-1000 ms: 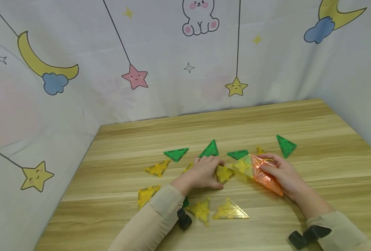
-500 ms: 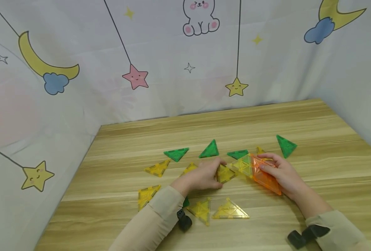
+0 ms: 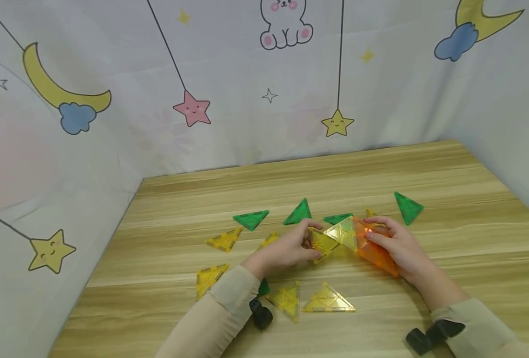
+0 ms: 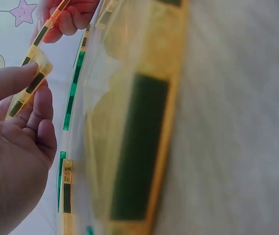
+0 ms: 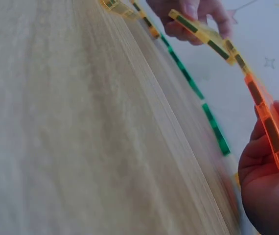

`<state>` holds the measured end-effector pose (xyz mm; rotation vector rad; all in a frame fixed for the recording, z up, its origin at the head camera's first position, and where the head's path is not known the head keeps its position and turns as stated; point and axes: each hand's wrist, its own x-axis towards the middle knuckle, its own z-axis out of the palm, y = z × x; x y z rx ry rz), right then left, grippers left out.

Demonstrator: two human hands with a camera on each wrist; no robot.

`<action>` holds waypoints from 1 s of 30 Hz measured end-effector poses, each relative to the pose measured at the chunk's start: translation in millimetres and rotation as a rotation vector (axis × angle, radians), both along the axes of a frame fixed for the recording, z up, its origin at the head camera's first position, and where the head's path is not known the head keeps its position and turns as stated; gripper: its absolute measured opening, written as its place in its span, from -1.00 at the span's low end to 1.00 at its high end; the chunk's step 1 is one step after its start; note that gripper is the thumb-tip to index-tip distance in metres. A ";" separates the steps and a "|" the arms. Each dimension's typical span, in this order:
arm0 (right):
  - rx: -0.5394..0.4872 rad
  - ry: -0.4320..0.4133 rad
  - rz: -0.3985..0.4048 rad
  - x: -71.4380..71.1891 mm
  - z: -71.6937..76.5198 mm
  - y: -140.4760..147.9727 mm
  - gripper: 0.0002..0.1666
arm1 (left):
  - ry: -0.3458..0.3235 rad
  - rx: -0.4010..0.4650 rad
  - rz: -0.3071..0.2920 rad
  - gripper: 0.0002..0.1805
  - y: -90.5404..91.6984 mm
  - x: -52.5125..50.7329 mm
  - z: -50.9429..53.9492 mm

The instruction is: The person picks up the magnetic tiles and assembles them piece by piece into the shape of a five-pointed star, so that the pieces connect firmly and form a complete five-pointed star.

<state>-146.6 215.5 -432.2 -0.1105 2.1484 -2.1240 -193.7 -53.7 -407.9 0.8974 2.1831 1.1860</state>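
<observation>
My left hand [image 3: 289,246] pinches a clear yellow triangular magnetic tile [image 3: 324,244] between thumb and fingers; the left wrist view shows the thumb [image 4: 12,81] on its face. My right hand [image 3: 400,246] grips an orange magnetic tile [image 3: 378,256], thumb on top and fingers behind. At the orange tile's left edge, a second yellow triangular tile [image 3: 345,232] is joined on. Both hands hold their pieces above the table. In the right wrist view, the left hand's tile [image 5: 203,35] meets or nearly meets the joined yellow tile [image 5: 235,55]; I cannot tell whether they touch.
Green triangular tiles [image 3: 299,213] lie in a row behind the hands, one [image 3: 408,208] farther right. Several yellow tiles [image 3: 224,240] are spread to the left, and two [image 3: 328,300] sit near the front on the wooden table [image 3: 193,194]. A printed cloth [image 3: 228,64] hangs behind.
The left hand has lifted its yellow tile off the table and brought it slightly right. The right hand has tilted the orange tile and joined yellow one, moving them slightly left.
</observation>
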 end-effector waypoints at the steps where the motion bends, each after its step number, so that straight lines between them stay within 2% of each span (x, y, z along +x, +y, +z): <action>1: 0.016 0.004 -0.008 -0.4 0.3 -1.3 -0.66 | -0.011 0.000 0.001 -0.36 -0.2 -0.3 -0.3; 8: 0.064 0.026 -0.038 -3.5 0.9 -13.3 -0.57 | -0.088 -0.033 -0.028 -0.24 0.6 0.3 1.7; 14: 0.059 0.011 -0.031 -4.7 0.4 -20.3 -0.58 | -0.079 -0.074 -0.041 -0.11 1.6 0.9 0.8; 18: 0.053 0.016 -0.033 -5.2 -0.1 -22.5 -0.57 | -0.154 -0.019 -0.042 -0.05 1.6 1.0 -1.8; 22: -0.003 0.013 -0.020 -5.3 -0.3 -22.8 -0.62 | -0.222 0.067 -0.036 -0.05 1.3 0.0 -3.0; 26: -0.030 0.005 0.000 -5.2 -0.4 -22.3 -0.64 | -0.175 0.048 -0.020 -0.08 0.4 -0.9 -2.5; 30: 0.017 -0.003 0.017 -5.7 -0.8 -20.1 -0.55 | -0.075 -0.009 0.002 -0.16 -2.1 -1.5 -0.9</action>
